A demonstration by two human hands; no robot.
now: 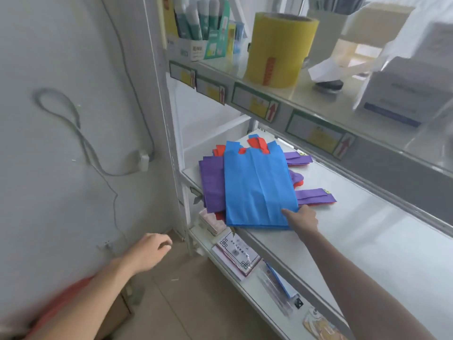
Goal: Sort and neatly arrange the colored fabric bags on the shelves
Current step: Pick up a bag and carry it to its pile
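Note:
A pile of flat fabric bags lies at the left end of the middle white shelf (348,217). A blue bag (257,185) is on top, its handles pointing to the back. Purple bags (212,185) stick out under it to the left, and purple handles (316,195) reach out to the right. Bits of red bag (257,143) show at the back of the pile. My right hand (302,218) rests at the blue bag's front right corner, fingers touching its edge. My left hand (152,252) hangs in the air left of the shelf frame, fingers loosely curled and holding nothing.
The upper shelf carries a yellow roll (279,47), a box of green packets (198,28) and white boxes (404,94). Cards and packets (235,253) lie on the lower shelf. A grey cable (81,133) hangs on the wall to the left.

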